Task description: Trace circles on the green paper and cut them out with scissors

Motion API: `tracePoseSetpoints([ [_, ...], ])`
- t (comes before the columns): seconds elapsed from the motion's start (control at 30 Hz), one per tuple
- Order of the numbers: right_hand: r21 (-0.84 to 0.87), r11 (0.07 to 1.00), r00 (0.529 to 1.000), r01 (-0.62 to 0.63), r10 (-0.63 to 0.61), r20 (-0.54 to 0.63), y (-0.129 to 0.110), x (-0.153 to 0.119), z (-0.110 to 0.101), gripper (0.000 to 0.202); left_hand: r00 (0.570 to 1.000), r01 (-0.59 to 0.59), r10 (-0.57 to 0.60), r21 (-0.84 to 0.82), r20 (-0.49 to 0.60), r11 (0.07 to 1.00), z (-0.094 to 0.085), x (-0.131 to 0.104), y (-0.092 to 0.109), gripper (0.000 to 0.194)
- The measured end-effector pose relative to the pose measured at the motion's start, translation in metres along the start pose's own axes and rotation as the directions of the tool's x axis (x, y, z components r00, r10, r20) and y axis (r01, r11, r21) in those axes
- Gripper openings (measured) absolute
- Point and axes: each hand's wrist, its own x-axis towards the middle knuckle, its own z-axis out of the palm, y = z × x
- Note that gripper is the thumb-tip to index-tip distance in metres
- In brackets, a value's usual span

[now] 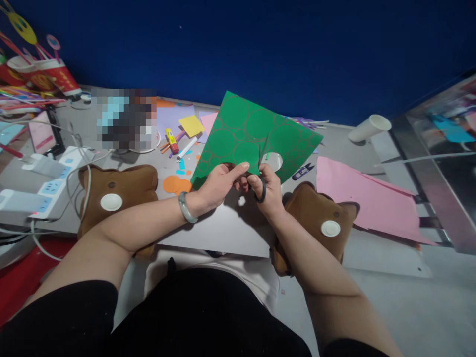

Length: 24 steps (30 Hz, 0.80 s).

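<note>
A green sheet (232,119) marked with circles of several sizes is held up over the table, tilted. At its lower edge my left hand (219,183) pinches it, thumb on top. Dark-handled scissors (262,191) are in my right hand (270,191), fingers through the loops, with the blades against the sheet. Beside the blades a round hole shows in the sheet. Below the hands lies a small white scrap (242,201).
Brown cushions (126,186) (316,223) lie under both forearms. Pink paper (368,198) and a white tube (370,128) are at the right. A glue stick (171,141), orange circles (173,184) and a power strip (59,181) are at the left.
</note>
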Motion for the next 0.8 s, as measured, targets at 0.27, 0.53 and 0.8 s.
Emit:
tracePoseSetpoints([
  [0.27,-0.01,1.0,1.0,-0.002,0.002,-0.011,-0.0012,0.0006,-0.0002,0.068,1.0,0.01,-0.01,-0.002,-0.014,1.0,0.0014,-0.0014,0.0034,0.068],
  [0.53,0.025,1.0,1.0,0.008,-0.008,-0.01,0.002,0.0027,-0.0004,0.07,1.0,0.007,-0.007,-0.008,-0.004,1.0,-0.0005,-0.0012,0.002,0.069],
  [0.8,0.068,0.998,1.0,-0.01,0.009,0.024,0.007,0.0059,-0.0038,0.072,1.0,0.009,-0.009,-0.005,-0.008,1.0,-0.0039,-0.0002,0.0021,0.064],
])
